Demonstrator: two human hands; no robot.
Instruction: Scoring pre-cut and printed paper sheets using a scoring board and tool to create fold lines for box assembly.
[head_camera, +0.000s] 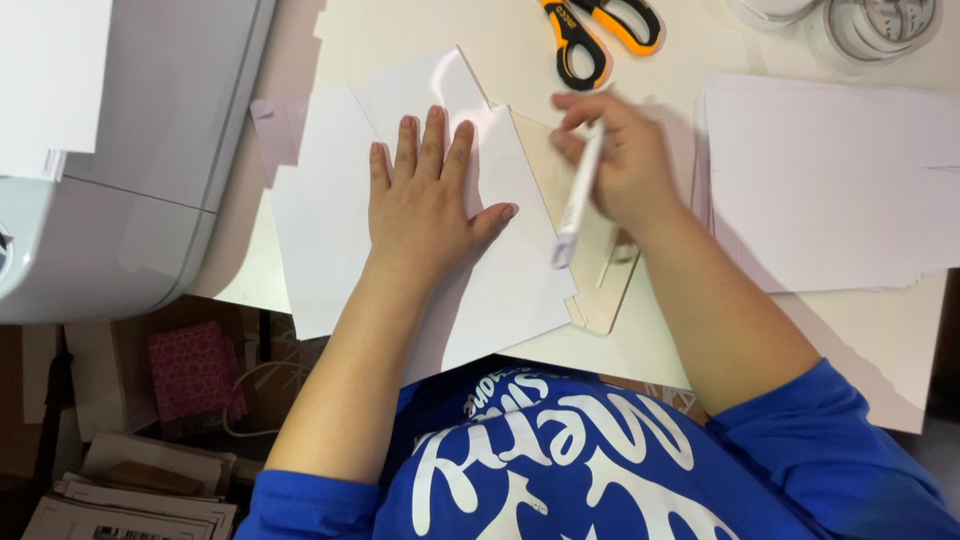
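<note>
down from the head camera: left hand (432, 205) spread flat, fingers open, pressing a white cut paper sheet (500, 280) at table centre. right hand (618, 160) closed around a slim white pen-shaped tool (577, 200), tip pointing near, blurred. beige flat card piece (600, 280) under the sheet's right edge. likely risk: sheet sliding if the palm lifts, spoiling the line. counted: one pair of orange-black scissors (600, 35) far, one white paper stack (830, 180) right, one grey-white machine (120, 170) left.
</note>
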